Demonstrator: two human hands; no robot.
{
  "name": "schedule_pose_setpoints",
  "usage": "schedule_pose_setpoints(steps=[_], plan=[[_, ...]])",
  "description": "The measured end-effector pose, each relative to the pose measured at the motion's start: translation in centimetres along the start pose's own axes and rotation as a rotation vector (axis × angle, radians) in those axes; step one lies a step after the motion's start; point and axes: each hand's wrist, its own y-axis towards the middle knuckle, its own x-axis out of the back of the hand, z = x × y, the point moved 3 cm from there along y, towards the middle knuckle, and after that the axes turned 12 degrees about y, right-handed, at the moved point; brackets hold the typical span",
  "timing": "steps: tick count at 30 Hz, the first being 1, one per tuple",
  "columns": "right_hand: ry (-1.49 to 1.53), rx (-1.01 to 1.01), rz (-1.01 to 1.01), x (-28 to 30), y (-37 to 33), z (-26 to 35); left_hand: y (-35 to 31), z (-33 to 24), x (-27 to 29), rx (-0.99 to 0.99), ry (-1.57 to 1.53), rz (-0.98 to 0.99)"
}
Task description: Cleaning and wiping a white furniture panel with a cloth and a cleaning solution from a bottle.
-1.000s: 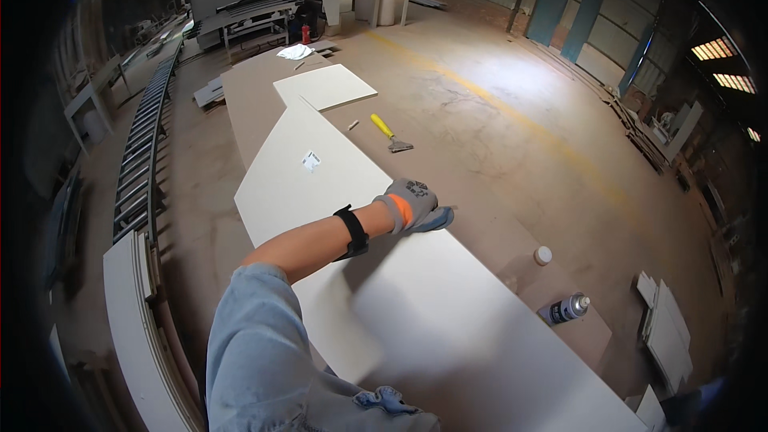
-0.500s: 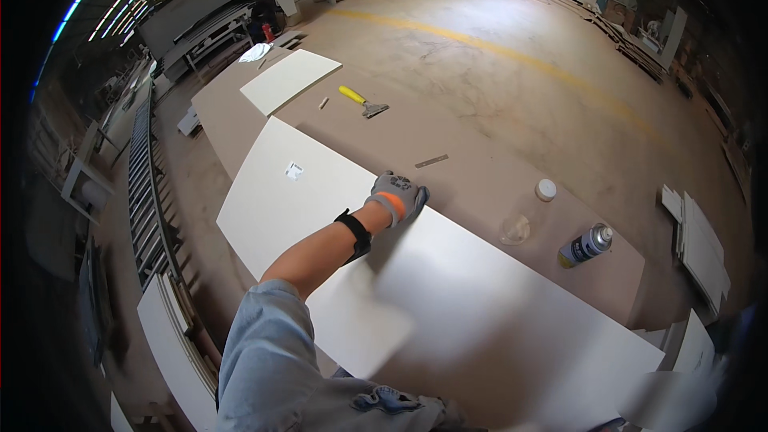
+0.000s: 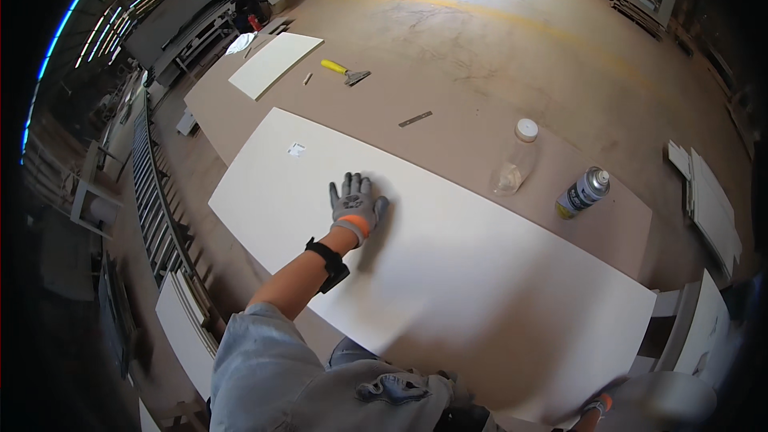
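My left hand point(image 3: 356, 204), in a grey glove with an orange cuff, lies on a large white panel point(image 3: 448, 200) with its fingers spread, holding nothing. A small white label point(image 3: 296, 150) is stuck on the panel beyond it. At the lower right, my right hand point(image 3: 590, 411) shows only in part beside the near edge of the panel. It wears a similar glove; its fingers are dark and cut off by the picture's edge, so their grip cannot be made out.
The panel rests on a brown tabletop point(image 3: 472, 148). Beyond it lie a yellow-handled scraper point(image 3: 346, 72), a metal strip point(image 3: 415, 119) and a smaller white board point(image 3: 276, 64). A clear bottle with a white cap point(image 3: 518, 162) and a spray can point(image 3: 583, 192) stand right. A roller conveyor point(image 3: 154, 192) runs left.
My left hand has left the panel's far edge and moved back and left onto its surface, fingers now spread. My right hand has come into view at the lower right. The view has shifted slightly.
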Motion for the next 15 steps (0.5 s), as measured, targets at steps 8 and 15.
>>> schedule_pose_setpoints(steps=[8, 15], plan=[[0.854, -0.138, 0.356, -1.4, 5.1, -3.4, -13.9, 18.4, -12.5, 1.055, -0.382, 0.234], [1.114, -0.49, 0.407, 0.2, -1.8, 2.8, -13.7, 17.3, -19.6, 0.723, -2.19, 0.392]])
